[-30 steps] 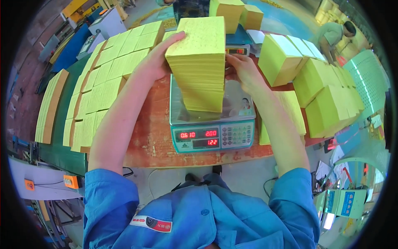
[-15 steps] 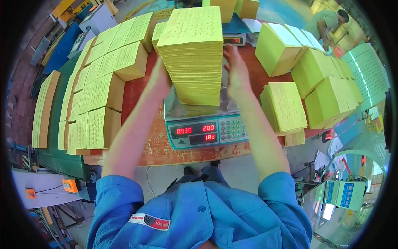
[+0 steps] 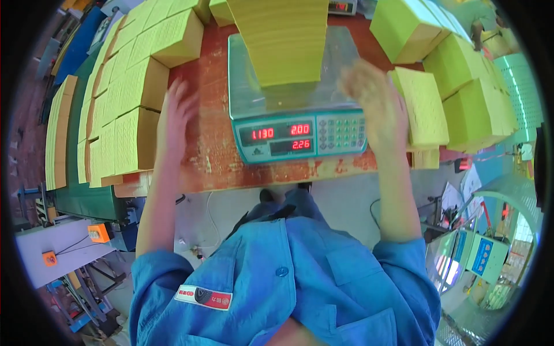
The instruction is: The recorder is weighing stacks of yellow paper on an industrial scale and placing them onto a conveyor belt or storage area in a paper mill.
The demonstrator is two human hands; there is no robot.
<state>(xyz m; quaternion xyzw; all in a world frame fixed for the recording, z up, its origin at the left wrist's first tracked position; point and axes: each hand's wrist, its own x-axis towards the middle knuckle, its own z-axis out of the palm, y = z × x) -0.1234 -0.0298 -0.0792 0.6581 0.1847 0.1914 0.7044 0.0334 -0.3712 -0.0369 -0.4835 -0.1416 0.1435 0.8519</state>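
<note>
A tall stack of yellow sheets [image 3: 285, 43] stands on the metal pan of a digital scale [image 3: 242, 86] in the middle of the table, its top cut off by the upper edge. Red digits glow on the scale's front panel. My left hand [image 3: 178, 115] is empty, fingers apart, between the scale and the stacks on the left [image 3: 141, 92]. Off the pan's right side, my right hand [image 3: 374, 104] looks empty too, its fingers stretched out though smeared by motion. It is close to a smaller yellow stack [image 3: 424, 109]. Neither hand touches the stack on the scale.
More yellow stacks [image 3: 473, 109] crowd the right side of the worn red table [image 3: 210, 164]. At the back sits a second display [image 3: 341, 7]. A separate row of sheets [image 3: 60, 132] lies on a green surface at far left. A person [image 3: 490, 40] is at the upper right.
Both hands have come away from the tall stack, the left to the left and the right to the right. The stack stays on the scale, whose digits have changed. The view has shifted nearer me.
</note>
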